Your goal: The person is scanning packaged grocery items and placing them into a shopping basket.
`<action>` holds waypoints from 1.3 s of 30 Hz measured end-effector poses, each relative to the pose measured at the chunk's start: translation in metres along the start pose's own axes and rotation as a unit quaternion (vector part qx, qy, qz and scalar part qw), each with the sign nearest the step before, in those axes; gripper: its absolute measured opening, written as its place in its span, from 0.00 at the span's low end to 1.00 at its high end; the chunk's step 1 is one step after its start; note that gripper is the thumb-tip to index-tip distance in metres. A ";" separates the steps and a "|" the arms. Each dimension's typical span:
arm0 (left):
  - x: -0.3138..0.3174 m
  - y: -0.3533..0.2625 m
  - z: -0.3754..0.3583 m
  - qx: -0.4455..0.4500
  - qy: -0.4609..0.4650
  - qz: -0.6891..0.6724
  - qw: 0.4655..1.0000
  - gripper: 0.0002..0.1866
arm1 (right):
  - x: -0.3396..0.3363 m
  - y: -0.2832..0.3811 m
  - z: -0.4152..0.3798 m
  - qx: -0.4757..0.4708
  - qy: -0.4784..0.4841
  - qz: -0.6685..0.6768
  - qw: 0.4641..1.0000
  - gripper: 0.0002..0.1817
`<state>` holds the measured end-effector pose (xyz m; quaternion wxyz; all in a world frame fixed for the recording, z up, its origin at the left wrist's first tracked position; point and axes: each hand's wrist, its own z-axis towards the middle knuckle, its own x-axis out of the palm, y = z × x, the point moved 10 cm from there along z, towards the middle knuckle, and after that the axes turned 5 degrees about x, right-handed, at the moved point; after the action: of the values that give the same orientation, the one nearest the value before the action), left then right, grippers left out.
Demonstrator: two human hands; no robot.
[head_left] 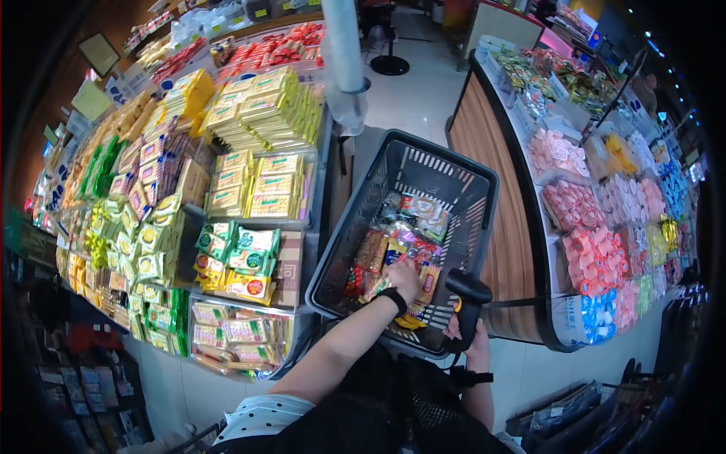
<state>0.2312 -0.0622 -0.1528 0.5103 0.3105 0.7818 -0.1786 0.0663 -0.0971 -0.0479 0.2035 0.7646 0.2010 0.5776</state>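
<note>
A dark plastic shopping basket (355, 204) stands in front of me, holding several packets of snacks (401, 238). My left hand (402, 278), with a black band at the wrist, reaches down into the basket among the packets; whether it grips one I cannot tell. My right hand (475, 339) is closed around the grip of a black handheld barcode scanner (467, 291), held just outside the basket's near right corner, its head turned toward the basket.
On the left a tiered display (242, 189) is stacked with yellow and green biscuit and snack packs. On the right a curved wood-sided counter (503, 227) carries bins of pink, red and blue sweets. A tiled aisle runs ahead past a white pillar (344, 45).
</note>
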 end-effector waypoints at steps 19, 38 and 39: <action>-0.143 -0.010 -0.079 0.148 0.300 -0.923 0.192 0.29 | -0.016 -0.006 -0.002 0.019 -0.007 0.053 0.998 0.26; -0.093 0.007 -0.079 0.128 0.181 -0.927 0.302 0.23 | 0.032 -0.009 0.005 0.093 0.053 -0.168 0.980 0.22; -0.102 0.023 -0.094 0.092 0.156 -0.923 0.339 0.23 | 0.032 -0.008 0.006 0.089 0.018 -0.167 0.982 0.22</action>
<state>0.2114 -0.0203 -0.0200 -0.1423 -0.5415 0.6149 -0.5554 0.0791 -0.0739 -0.0278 0.2244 0.7246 0.3798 0.5295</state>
